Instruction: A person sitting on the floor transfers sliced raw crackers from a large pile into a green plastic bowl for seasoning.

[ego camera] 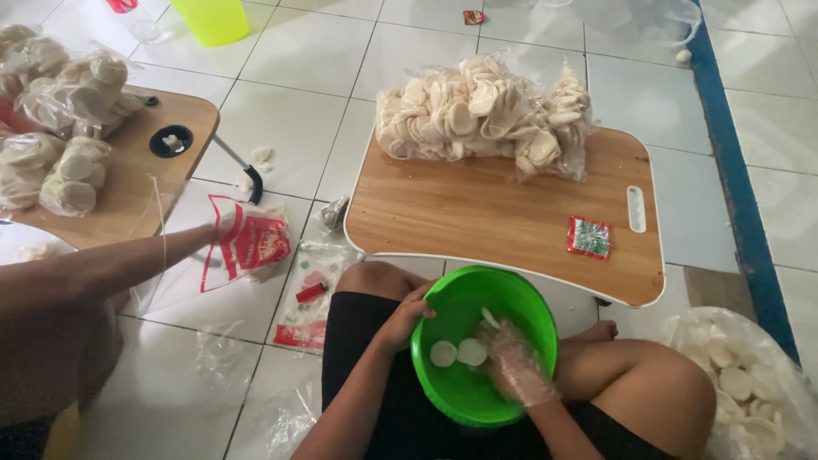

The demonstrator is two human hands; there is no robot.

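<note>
I see a green bowl resting in the lap between my crossed legs, just in front of the near edge of a low wooden table. My left hand grips the bowl's left rim, fingers curled over it. My right hand, covered by a thin clear plastic glove, reaches down inside the bowl with fingers bent loosely over the few round white crackers lying there; I cannot tell whether it actually pinches one. At the table's far edge sit clear bags packed with the same crackers, and a small red-and-green sachet lies near its right edge. At my right knee stands an open bag of loose crackers. To the left, another person's arm stretches toward a red-printed plastic bag on the tiled floor, beside a second table carrying more packed bags.
</note>
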